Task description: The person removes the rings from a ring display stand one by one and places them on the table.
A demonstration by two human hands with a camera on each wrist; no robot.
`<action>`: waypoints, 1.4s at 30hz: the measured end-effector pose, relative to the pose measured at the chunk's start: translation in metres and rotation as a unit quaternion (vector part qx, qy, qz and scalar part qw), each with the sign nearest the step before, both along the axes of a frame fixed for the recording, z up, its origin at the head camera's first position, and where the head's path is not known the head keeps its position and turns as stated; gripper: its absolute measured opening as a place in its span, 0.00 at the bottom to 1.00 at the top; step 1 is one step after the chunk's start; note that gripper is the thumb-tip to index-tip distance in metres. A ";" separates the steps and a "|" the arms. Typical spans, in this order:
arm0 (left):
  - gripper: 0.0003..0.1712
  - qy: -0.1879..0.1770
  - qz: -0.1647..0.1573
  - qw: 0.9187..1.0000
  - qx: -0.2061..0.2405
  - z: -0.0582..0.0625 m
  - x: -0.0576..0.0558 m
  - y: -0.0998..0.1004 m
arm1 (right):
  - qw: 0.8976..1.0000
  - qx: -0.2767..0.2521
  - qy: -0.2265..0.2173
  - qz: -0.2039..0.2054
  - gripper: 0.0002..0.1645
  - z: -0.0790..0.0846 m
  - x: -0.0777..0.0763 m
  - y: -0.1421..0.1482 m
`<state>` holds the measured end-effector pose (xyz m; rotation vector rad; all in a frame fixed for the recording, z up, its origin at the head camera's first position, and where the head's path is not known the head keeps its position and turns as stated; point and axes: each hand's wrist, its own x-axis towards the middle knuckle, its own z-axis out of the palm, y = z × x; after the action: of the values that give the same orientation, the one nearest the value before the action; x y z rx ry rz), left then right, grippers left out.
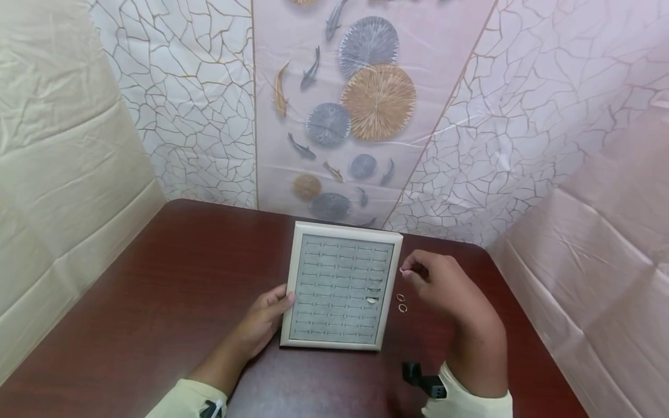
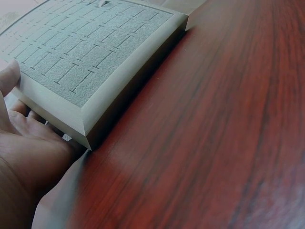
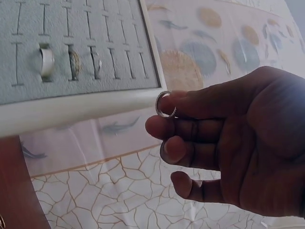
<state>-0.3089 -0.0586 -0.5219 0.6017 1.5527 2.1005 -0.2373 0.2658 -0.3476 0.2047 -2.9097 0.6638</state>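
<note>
A ring display tray (image 1: 340,284) with a pale frame and grey slotted padding is propped up at a tilt on the table. My left hand (image 1: 263,319) grips its left edge, thumb on the front of the frame and fingers behind. Beside the tray's right edge, my right hand (image 1: 441,284) pinches a silver ring (image 3: 165,105) between thumb and index finger. Three rings sit in slots along the tray's right side: a wide silver band (image 3: 47,63), a gold-toned ring (image 3: 74,64) and a thin silver ring (image 3: 96,64).
Two loose rings, an upper ring (image 1: 400,298) and a lower ring (image 1: 402,308), lie on the dark red wooden table (image 1: 209,261) right of the tray. Patterned cloth (image 1: 198,104) hangs behind the table, with plain cream cloth (image 1: 63,145) at the sides.
</note>
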 end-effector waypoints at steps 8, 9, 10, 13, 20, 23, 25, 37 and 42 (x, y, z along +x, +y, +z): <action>0.35 0.000 -0.001 1.000 0.003 -0.002 -0.001 -0.001 | 1.000 -0.001 -0.022 -0.003 0.08 -0.004 -0.005 0.009; 0.35 0.000 -0.001 1.000 0.003 -0.003 -0.001 -0.002 | 1.000 0.003 -0.025 0.000 0.10 -0.005 -0.006 0.010; 0.35 -0.001 -0.001 1.000 0.003 -0.003 -0.001 -0.002 | 1.000 0.009 -0.028 0.001 0.11 -0.006 -0.008 0.011; 0.35 0.002 0.000 1.000 0.003 -0.002 -0.001 -0.001 | 0.999 0.023 -0.049 -0.003 0.13 -0.011 -0.013 0.016; 0.35 0.002 0.004 1.000 -0.006 -0.001 -0.001 0.000 | 0.991 0.031 -0.119 -0.050 0.07 -0.023 -0.023 0.028; 0.35 0.001 0.002 1.000 -0.002 -0.001 -0.001 0.000 | 0.990 0.028 -0.129 -0.058 0.05 -0.028 -0.027 0.032; 0.35 0.003 0.000 1.000 0.001 -0.001 -0.001 0.000 | 0.989 0.027 -0.132 -0.058 0.04 -0.031 -0.029 0.033; 0.35 0.005 0.001 1.000 0.000 -0.001 -0.001 0.000 | 0.985 0.036 -0.150 -0.072 0.04 -0.039 -0.038 0.034; 0.35 0.004 -0.002 1.000 0.003 -0.002 -0.001 0.000 | 0.984 0.036 -0.158 -0.074 0.04 -0.043 -0.040 0.036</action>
<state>-0.3098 -0.0585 -0.5235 0.6146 1.5491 2.1023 -0.2771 0.3020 -0.3906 -0.1217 -3.2120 0.6153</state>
